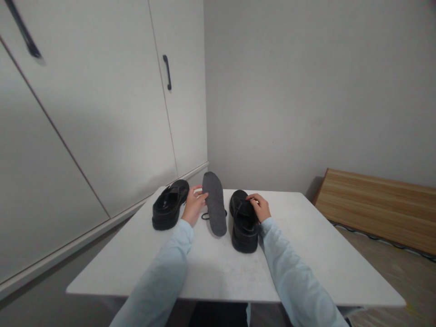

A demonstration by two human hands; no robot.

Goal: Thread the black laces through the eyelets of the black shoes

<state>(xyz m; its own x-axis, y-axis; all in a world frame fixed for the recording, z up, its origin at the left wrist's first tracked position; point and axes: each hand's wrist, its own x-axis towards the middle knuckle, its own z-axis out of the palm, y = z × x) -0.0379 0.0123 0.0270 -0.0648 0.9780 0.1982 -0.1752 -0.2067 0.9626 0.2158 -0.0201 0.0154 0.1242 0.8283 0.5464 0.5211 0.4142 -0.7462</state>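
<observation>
A grey insole is held at its left edge by my left hand, its upper end raised toward the wall. Under it, a thin black loop shows on the table. My right hand has its fingertips on the tongue area of a black shoe, whose heel faces me. Whether those fingers pinch any part of the shoe is hard to make out. Another black shoe stands to the left of my left hand, its toe pointing away.
Both shoes stand on a white table. White cabinet doors with dark handles rise at the left, and a grey wall stands behind. A wooden board lies beyond the table at the right.
</observation>
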